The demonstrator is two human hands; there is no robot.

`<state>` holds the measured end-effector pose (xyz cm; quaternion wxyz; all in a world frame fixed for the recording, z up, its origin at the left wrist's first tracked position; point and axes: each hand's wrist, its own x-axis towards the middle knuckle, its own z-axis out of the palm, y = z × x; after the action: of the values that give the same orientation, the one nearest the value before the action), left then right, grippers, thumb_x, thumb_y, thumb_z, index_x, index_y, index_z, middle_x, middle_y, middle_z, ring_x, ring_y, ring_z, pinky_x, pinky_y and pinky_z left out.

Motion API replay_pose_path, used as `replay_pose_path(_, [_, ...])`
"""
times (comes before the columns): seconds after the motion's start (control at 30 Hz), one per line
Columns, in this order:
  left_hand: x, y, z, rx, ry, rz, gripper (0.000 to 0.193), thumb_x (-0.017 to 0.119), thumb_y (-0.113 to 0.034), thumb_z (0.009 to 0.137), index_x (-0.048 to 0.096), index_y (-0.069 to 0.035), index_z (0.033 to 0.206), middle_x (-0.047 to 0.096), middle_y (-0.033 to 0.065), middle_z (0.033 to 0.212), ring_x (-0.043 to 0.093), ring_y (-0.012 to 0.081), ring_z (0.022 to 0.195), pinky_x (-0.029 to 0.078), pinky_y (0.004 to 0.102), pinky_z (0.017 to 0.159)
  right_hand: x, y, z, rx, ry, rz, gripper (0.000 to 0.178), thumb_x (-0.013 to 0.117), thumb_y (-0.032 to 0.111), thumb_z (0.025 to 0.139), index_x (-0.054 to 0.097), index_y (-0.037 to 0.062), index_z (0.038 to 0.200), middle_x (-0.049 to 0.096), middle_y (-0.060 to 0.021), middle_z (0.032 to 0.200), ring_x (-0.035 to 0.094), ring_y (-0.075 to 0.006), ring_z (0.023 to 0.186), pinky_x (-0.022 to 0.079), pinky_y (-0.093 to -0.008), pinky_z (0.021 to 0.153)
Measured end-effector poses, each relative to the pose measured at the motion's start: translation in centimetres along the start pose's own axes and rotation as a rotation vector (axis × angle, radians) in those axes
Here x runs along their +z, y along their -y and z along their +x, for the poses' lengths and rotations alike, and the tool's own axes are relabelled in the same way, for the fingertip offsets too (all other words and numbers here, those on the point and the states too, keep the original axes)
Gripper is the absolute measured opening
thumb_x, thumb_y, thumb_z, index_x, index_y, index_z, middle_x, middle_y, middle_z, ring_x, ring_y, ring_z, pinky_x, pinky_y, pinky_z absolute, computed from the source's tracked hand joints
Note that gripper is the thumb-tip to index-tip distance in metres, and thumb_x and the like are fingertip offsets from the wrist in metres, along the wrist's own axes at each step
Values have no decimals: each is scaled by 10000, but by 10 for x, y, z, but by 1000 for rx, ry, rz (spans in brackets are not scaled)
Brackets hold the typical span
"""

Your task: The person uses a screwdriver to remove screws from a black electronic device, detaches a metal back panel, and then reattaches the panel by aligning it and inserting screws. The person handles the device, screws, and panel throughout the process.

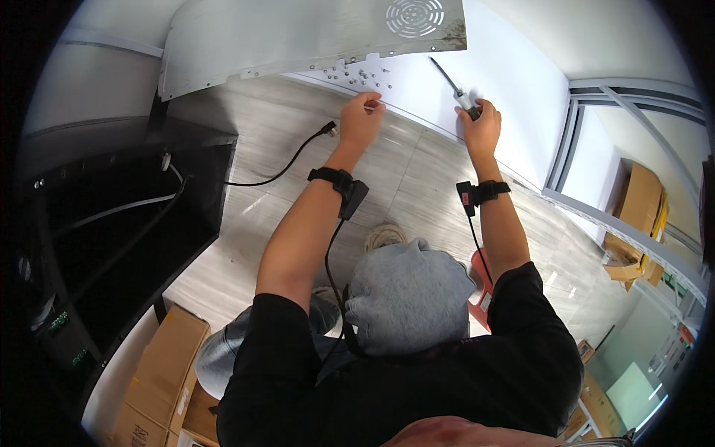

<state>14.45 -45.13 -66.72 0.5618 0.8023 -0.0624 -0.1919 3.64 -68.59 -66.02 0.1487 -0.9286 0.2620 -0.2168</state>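
Note:
My right hand (484,132) is closed around the handle of a screwdriver (465,100), whose dark shaft points away and to the left over the white tabletop (506,71). At the table's front edge, my left hand (360,123) has its thumb and fingers curled together in a pinch. Whatever is between those fingertips is too small to make out. Just beyond the left hand lie several small screws (361,77), scattered on the white surface. Behind them rests a large grey metal panel (298,37) with a round slotted vent and small holes along its near edge.
On the left stands an open black metal cabinet (149,223) with cables inside. A black cable with a plug (328,129) runs out from it above the floor. Cardboard boxes (160,365) are at lower left. A grey metal frame (633,216) and more cardboard (639,201) stand right.

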Motion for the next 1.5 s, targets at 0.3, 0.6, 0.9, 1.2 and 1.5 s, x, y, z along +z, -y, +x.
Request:
replay_pose_path(0.3, [-5, -1, 17, 157, -309, 176, 195, 684, -149, 803, 658, -51, 969, 633, 76, 779, 597, 232, 682, 476, 355, 631, -1, -4, 8, -3, -32, -83, 306, 775, 250, 707, 654, 27, 878, 626, -146, 910, 571, -332, 864, 468, -415, 755])
replay_pose_path(0.6, [-29, 1, 48, 48, -412, 298, 272, 705, -262, 773, 702, -77, 973, 638, 79, 690, 605, 249, 647, 482, 357, 626, -13, 30, 18, -168, -159, 70, 201, 733, 163, 733, 644, 35, 860, 613, -149, 910, 553, -324, 887, 441, -411, 787])
replay_pose_path(0.9, [-25, -6, 55, -69, -480, 358, 308, 729, -342, 742, 734, -116, 951, 668, 69, 714, 637, 218, 650, 503, 328, 631, 12, 97, 8, -245, -154, 329, 151, 718, 95, 720, 622, 54, 830, 604, -124, 900, 547, -314, 853, 428, -400, 743])
replay_pose_path(1.2, [-20, -4, 60, -16, -478, 470, 265, 692, -325, 763, 736, -133, 940, 687, 71, 747, 659, 250, 697, 519, 351, 651, 14, 116, -1, -207, -95, 413, 120, 706, 59, 728, 620, 52, 812, 603, -104, 873, 546, -288, 819, 427, -374, 720])
replay_pose_path(1.5, [-20, -7, 63, 34, -464, 532, 300, 680, -333, 769, 725, -108, 962, 697, 96, 793, 665, 291, 747, 522, 373, 680, 11, 115, -6, -190, -72, 455, 106, 693, 37, 724, 615, 50, 795, 602, -92, 838, 545, -287, 812, 431, -374, 719])
